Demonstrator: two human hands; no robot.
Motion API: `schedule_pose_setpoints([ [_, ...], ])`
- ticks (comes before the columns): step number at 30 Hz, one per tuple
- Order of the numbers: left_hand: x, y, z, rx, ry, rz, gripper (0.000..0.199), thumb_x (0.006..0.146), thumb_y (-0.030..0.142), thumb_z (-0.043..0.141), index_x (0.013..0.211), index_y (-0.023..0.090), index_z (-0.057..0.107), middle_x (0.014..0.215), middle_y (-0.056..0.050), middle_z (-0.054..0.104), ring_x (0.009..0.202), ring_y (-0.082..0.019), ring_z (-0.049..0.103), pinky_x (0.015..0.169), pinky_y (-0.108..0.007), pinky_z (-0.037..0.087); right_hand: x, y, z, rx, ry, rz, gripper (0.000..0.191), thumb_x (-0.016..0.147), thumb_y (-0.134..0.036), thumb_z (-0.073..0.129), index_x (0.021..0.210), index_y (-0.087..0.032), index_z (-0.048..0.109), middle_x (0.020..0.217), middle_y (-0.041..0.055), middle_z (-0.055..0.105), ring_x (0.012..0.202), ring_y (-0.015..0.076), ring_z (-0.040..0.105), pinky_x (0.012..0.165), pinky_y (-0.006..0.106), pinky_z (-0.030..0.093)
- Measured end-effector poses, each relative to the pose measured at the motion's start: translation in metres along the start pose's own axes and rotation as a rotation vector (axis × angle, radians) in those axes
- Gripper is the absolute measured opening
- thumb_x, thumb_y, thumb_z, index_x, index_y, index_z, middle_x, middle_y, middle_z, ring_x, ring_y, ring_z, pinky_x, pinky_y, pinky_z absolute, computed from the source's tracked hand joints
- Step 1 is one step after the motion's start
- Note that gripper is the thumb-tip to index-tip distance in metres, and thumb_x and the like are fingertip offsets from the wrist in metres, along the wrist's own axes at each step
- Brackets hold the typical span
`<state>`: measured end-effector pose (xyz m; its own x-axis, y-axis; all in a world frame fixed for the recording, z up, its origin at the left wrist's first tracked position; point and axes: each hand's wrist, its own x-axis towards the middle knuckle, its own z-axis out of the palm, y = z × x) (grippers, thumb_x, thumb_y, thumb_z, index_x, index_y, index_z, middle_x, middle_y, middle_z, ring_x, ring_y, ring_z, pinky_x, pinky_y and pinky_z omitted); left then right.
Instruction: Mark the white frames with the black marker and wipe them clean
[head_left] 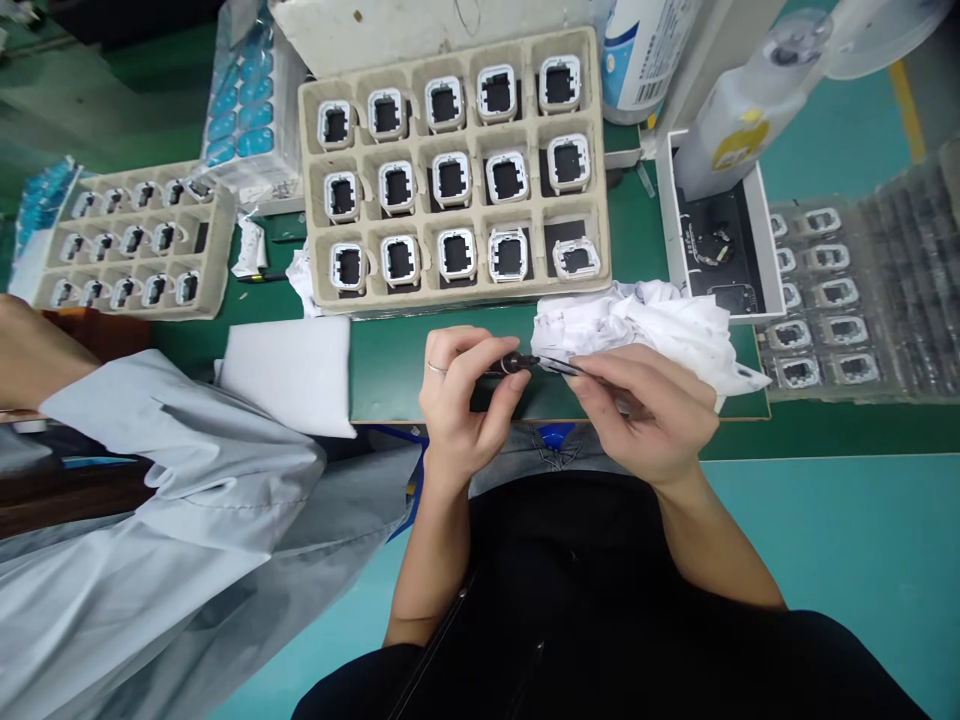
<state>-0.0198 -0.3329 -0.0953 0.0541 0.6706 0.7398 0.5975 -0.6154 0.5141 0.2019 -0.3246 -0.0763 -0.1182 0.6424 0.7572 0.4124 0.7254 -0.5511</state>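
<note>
My left hand (466,400) pinches a small dark cylindrical tool (510,364) with a narrow black tip pointing right. Thumb and fingers of my right hand (651,408) are closed on a thin dark strip (559,366), whose left end meets or nearly meets that tip; I cannot tell if they touch. Both hands are over the front edge of the green table (390,360). Just behind my right hand lies a crumpled white cloth (637,325). Beyond them stands a beige compartment tray (457,292) with several white square frames.
A smaller tray (214,290) of parts and a folded white cloth (289,370) are at left, beside a co-worker's grey sleeve (202,440). At right are a white box (775,250) holding a bottle (739,130), and stacked clear trays (900,300). A large bottle (645,60) stands behind.
</note>
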Motion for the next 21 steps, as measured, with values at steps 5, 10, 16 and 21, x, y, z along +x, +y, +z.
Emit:
schedule_pose_setpoints([
  [5, 0.0006, 0.0009, 0.0001, 0.031, -0.006, -0.004, 0.025, 0.121, 0.038, 0.07, 0.145, 0.031, 0.072, 0.118, -0.006, 0.074, 0.109, -0.026, 0.073, 0.093, -0.042, 0.061, 0.0, -0.0001, -0.0001, -0.002, -0.005, -0.007, 0.017, 0.109, -0.016, 0.086, 0.123, -0.026, 0.086, 0.095, 0.0, 0.092, 0.068, 0.0164, 0.081, 0.059, 0.03, 0.065],
  [10, 0.0007, 0.0008, 0.0006, 0.012, 0.002, -0.008, 0.025, 0.12, 0.037, 0.072, 0.145, 0.032, 0.072, 0.117, -0.006, 0.074, 0.109, -0.026, 0.072, 0.094, -0.043, 0.06, -0.0008, 0.0001, 0.0003, -0.027, -0.006, -0.003, 0.019, 0.109, -0.018, 0.086, 0.125, -0.028, 0.087, 0.095, -0.0002, 0.093, 0.068, 0.0177, 0.082, 0.06, 0.031, 0.066],
  [16, 0.0007, 0.001, 0.0006, 0.007, 0.005, -0.009, 0.026, 0.119, 0.034, 0.074, 0.145, 0.032, 0.072, 0.118, -0.006, 0.073, 0.108, -0.026, 0.072, 0.093, -0.042, 0.06, 0.0, 0.0003, 0.0001, 0.001, -0.015, -0.002, 0.019, 0.108, -0.015, 0.087, 0.122, -0.026, 0.086, 0.094, 0.0001, 0.091, 0.068, 0.0168, 0.081, 0.061, 0.03, 0.064],
  [21, 0.0011, 0.0009, 0.0009, -0.011, 0.016, 0.0, 0.026, 0.118, 0.03, 0.076, 0.144, 0.032, 0.072, 0.118, -0.005, 0.072, 0.106, -0.023, 0.071, 0.092, -0.039, 0.059, 0.0007, 0.0006, -0.0008, 0.022, -0.02, -0.012, 0.016, 0.108, -0.014, 0.086, 0.121, -0.023, 0.086, 0.092, 0.001, 0.09, 0.067, 0.0157, 0.08, 0.06, 0.029, 0.062],
])
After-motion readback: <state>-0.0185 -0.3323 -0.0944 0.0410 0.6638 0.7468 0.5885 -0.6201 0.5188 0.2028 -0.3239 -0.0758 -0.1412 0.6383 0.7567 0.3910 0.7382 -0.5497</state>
